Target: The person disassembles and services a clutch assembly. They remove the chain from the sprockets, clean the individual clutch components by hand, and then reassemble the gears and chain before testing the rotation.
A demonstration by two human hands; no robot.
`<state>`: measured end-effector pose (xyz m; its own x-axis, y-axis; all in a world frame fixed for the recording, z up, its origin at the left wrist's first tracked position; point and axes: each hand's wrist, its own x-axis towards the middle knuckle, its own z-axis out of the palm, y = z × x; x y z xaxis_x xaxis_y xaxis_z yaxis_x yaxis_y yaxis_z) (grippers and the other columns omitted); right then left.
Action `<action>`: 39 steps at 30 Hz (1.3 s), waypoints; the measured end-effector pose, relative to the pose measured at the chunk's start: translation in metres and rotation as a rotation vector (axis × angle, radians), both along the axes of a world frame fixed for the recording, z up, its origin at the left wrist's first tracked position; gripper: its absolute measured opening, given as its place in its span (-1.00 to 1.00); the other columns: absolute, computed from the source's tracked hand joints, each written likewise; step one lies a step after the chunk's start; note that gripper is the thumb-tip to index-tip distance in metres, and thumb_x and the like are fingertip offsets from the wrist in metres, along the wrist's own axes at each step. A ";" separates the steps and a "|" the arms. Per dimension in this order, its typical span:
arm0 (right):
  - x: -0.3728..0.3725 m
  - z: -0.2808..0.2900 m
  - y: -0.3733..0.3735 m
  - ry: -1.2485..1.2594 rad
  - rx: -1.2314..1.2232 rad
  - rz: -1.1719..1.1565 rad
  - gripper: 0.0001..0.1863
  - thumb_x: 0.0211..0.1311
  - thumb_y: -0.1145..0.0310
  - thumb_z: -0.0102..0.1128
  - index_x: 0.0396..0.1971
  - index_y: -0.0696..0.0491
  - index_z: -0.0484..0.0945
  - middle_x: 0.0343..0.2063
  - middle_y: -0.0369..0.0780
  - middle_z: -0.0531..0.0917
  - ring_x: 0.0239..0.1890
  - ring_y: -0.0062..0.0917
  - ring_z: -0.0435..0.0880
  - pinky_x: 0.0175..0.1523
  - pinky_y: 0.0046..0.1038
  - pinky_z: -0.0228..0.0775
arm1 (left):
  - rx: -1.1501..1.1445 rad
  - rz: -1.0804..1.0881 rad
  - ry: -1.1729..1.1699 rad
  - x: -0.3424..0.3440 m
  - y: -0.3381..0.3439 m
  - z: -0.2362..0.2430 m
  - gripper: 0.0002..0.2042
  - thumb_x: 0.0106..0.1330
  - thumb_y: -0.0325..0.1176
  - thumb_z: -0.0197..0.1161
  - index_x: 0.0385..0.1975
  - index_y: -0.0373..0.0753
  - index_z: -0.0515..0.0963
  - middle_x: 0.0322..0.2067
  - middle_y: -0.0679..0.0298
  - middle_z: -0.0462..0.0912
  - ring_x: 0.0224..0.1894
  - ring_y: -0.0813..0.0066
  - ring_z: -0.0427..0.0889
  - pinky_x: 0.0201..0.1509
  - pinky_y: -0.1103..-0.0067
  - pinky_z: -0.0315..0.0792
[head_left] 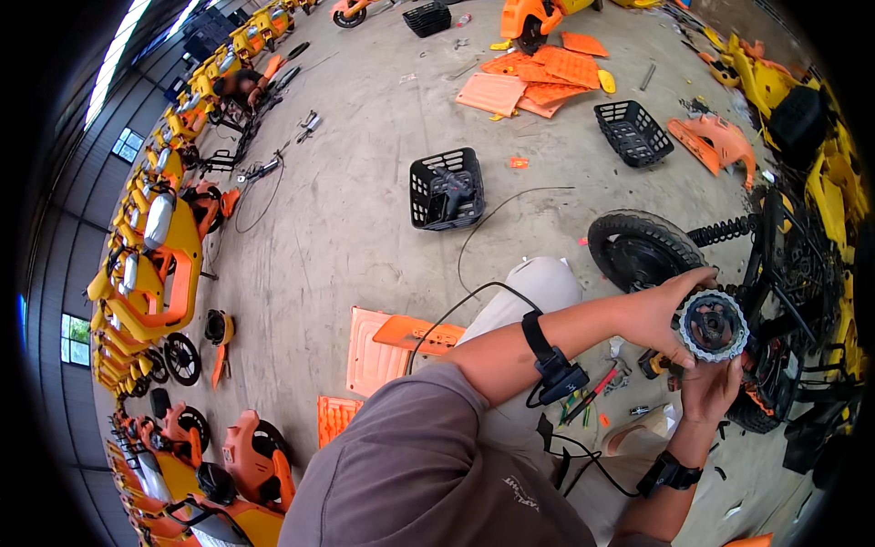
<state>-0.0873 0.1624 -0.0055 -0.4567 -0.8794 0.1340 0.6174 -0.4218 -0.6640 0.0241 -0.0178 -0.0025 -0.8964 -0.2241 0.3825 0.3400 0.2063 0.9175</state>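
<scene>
Both of my hands grip a round metal part with a scalloped silvery rim and a dark centre (713, 325), in front of a partly stripped scooter. My left hand (663, 310) is wrapped round its left side and top edge. From below, my right hand (711, 390) closes on its lower edge. Behind them lie the scooter's black wheel (641, 248) and coil spring (725, 230). On the floor below my left forearm are a red-handled hammer (597, 392) and a yellow-and-black power tool (653, 364), partly hidden by my hands.
A black basket (446, 224) holding dark parts stands ahead; another black basket (632, 137) is farther right. Orange panels (492, 91) are piled beyond. Yellow and orange scooters (164, 273) line the left side. Another orange panel (375, 351) lies left of my knee.
</scene>
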 end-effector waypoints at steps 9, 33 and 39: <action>-0.021 -0.010 -0.009 0.044 0.353 -0.018 -0.40 0.38 0.15 0.09 0.29 0.18 0.26 0.23 -0.13 0.44 0.24 -0.33 0.46 0.33 -0.24 0.32 | -0.168 -0.031 0.018 -0.013 -0.007 -0.002 0.06 -0.21 -0.20 0.60 0.38 -0.28 0.13 0.32 -0.13 0.14 0.40 -0.09 0.15 0.45 0.28 0.12; -0.006 0.007 0.012 0.063 0.480 0.036 -0.43 0.33 0.15 0.15 0.23 0.12 0.29 0.08 -0.13 0.53 0.02 -0.35 0.64 -0.11 -0.33 0.62 | -0.285 -0.184 0.020 0.005 0.005 0.004 -0.20 -0.18 -0.30 0.55 0.23 -0.07 0.44 0.20 -0.09 0.26 0.22 -0.12 0.34 0.28 0.33 0.33; 0.013 0.009 0.024 0.045 0.491 -0.034 -0.45 0.33 0.15 0.15 0.18 0.17 0.34 0.04 -0.12 0.57 0.02 -0.37 0.64 -0.09 -0.42 0.58 | -0.243 -0.198 -0.037 0.017 0.018 0.011 -0.25 -0.17 -0.31 0.55 0.18 -0.07 0.47 0.18 -0.09 0.26 0.19 -0.10 0.36 0.28 0.33 0.33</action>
<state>-0.0747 0.1865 0.0032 -0.4896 -0.8284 -0.2720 0.5748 -0.0721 -0.8151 0.0412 0.0002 0.0088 -0.9276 0.0500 0.3701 0.3630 0.3538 0.8620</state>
